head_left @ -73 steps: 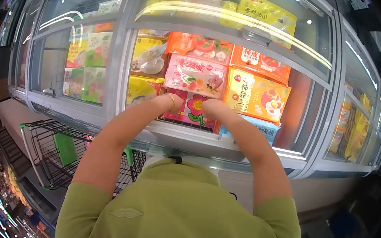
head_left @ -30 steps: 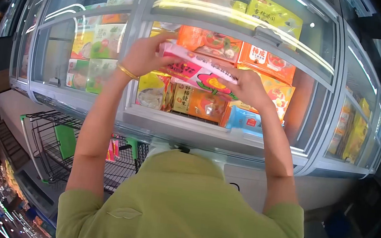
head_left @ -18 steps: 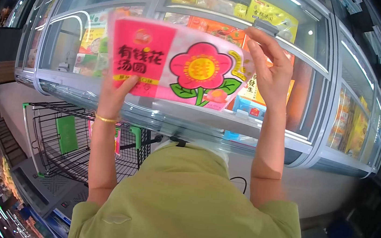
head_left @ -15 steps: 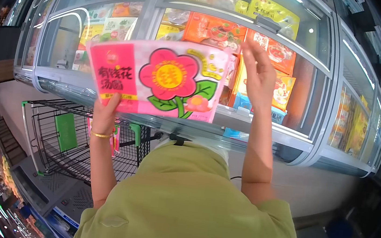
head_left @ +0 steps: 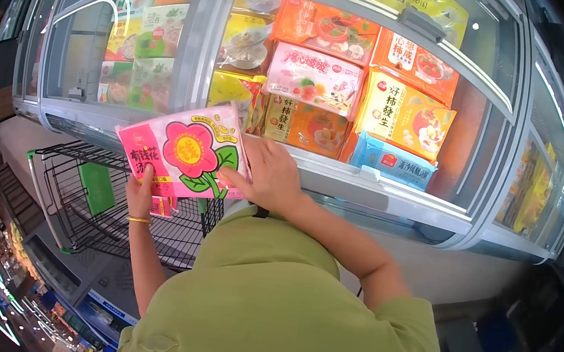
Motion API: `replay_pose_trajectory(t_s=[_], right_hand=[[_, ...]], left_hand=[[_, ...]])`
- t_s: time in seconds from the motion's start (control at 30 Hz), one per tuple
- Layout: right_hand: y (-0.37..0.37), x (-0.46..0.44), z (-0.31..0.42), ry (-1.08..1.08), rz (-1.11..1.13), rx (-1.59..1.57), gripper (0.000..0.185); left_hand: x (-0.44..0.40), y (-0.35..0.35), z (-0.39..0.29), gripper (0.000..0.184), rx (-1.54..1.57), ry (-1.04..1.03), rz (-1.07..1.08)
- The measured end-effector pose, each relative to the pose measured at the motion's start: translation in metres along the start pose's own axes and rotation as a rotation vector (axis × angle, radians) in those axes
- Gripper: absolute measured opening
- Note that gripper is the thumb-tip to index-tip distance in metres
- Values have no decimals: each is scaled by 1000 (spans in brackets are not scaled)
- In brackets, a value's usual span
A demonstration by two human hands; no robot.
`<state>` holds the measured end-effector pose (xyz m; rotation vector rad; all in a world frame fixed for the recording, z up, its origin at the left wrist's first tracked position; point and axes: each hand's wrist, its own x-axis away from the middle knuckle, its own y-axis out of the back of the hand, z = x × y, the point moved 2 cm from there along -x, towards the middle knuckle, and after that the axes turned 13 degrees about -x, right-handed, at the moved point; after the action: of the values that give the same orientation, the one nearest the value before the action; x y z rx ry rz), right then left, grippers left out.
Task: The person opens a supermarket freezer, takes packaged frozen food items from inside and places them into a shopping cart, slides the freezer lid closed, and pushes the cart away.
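A pink package with a large flower print (head_left: 188, 149) is held in front of the freezer's edge, partly over the cart. My left hand (head_left: 138, 194), with a gold bracelet at the wrist, grips its lower left side, thumb on the front. At its right end my right hand (head_left: 267, 176) holds on, thumb across the front and the other fingers near the side edge. Inside the freezer lie a pale pink package (head_left: 314, 80), orange packages (head_left: 324, 31), a yellow and orange package (head_left: 403, 115) and a blue package (head_left: 395, 161).
The freezer's front rail (head_left: 377, 191) runs below the packages, and a sliding glass lid with a dark handle (head_left: 422, 24) lies above. At the lower left stands a wire shopping cart (head_left: 109, 229) with a green panel (head_left: 97, 188) and something pink inside. More freezer sections flank this one.
The flower package has come out of the freezer, moving down and left toward the cart. My right hand, off the package half a second ago, now holds its right end.
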<state>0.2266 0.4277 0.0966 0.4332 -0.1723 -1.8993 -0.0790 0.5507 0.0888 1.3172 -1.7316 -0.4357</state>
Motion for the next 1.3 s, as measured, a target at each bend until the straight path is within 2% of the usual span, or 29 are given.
replay_pose_trajectory(t_s=[0.07,0.13,0.17,0.27,0.33,0.4,0.57,0.7,0.9,1.17,1.3], right_hand=[[0,0,-2,-11,15,0,63],[-2,1,-2,2,21,20,64],[-2,0,-3,-16,31,8,65],[0,-2,-3,-21,7,-24,66],[3,-5,-2,-32,1,-15,65],[3,-6,-4,-34,-5,3,65],[3,-7,0,-19,-17,51,61],[2,-4,3,-13,-24,89,58],[2,-2,7,18,-53,100,58],[-3,4,8,33,-66,137,59],[-8,9,4,139,-114,185,63]], left_hand=[[-10,-1,-13,32,39,1,-19],[-22,-3,-18,34,169,128,-58],[-28,-5,-21,44,166,118,-69],[-45,-1,-5,43,124,176,-74],[-49,-2,7,43,162,155,-65],[-47,-4,3,38,200,143,-145],[-50,-3,10,44,85,112,-166],[-51,-10,10,44,134,44,-213],[-55,-13,16,40,189,86,-203],[-58,-19,4,37,274,4,-216],[-52,-20,-9,43,247,15,-231]])
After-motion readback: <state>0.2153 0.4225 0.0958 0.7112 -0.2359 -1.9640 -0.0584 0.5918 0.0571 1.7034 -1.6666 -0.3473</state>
